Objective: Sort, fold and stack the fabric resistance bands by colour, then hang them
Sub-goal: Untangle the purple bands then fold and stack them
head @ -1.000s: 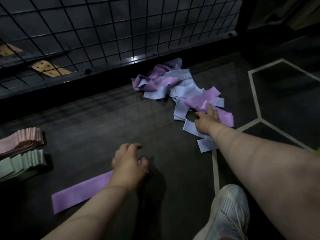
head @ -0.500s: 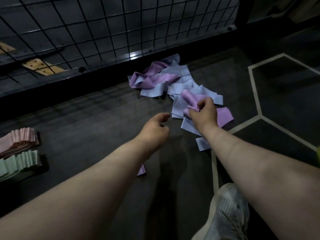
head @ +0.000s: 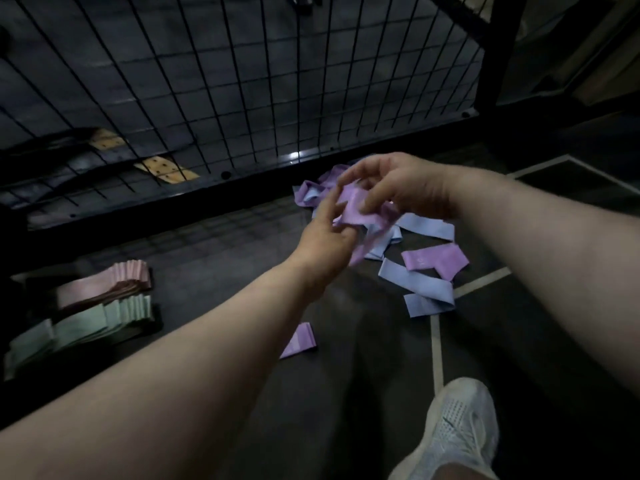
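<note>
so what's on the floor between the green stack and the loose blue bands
Head view: a purple band lies flat there, partly hidden by the left forearm; otherwise bare floor.

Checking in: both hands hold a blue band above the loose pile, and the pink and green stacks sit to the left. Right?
Not quite. The head view shows the left hand and right hand holding a purple band, not a blue one. The rest holds: it is above the loose pile, and the pink stack and green stack sit to the left.
</note>
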Motion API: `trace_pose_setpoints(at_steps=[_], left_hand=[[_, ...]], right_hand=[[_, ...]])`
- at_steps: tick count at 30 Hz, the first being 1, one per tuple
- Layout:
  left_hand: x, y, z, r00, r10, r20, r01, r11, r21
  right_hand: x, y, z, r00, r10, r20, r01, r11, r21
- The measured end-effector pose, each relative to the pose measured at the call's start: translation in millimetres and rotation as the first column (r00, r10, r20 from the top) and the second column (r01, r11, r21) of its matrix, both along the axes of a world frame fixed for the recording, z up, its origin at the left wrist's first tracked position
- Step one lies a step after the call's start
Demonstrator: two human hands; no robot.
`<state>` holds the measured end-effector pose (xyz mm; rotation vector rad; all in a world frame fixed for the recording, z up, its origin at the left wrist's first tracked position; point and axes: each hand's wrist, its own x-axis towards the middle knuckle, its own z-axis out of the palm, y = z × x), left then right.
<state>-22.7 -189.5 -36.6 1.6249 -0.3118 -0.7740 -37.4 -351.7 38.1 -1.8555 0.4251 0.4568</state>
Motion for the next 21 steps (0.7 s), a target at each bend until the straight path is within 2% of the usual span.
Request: trace_pose_setpoints(at_steps=[4, 9, 13, 17, 18, 21], left_hand=[[4.4, 27.6, 40.6, 0.968, 0.048, 0.246, -0.084, 0.987, 0.14], [0.8, 81.7, 121.9, 0.918, 0.074, 0.391, -0.144, 0.978, 0.154], [-16.9, 129.6, 180.1, 0.92, -0.014, 0.391, -0.08, 0.971, 0.224], [-50.4, 167.8, 222.0, 0.907, 0.104, 0.409, -0.133, 0.99, 0.043], [-59.7, 176.7, 232.8, 0.913, 0.161, 0.375, -0.169, 0.986, -0.014], [-81.2, 199.4, 257.2, 0.957, 0.266, 0.116, -0.245, 0.954, -0.171]], right_hand=[[-7.8, 31.1, 61.7, 0.974, 0.225, 0.002, -0.225, 0.974, -0.013], [-32.2, 73.2, 132.8, 0.96, 0.272, 0.067, -0.273, 0.962, 0.002], [-59.4, 106.9, 178.1, 0.959, 0.247, 0.136, -0.265, 0.954, 0.139], [-82.8, 149.1, 204.7, 0.968, 0.038, 0.249, -0.117, 0.944, 0.308], [-87.5, 161.7, 209.3, 0.962, -0.023, 0.271, -0.079, 0.93, 0.359], [-102.2, 192.0, 216.2, 0.935, -0.134, 0.328, -0.028, 0.894, 0.447]])
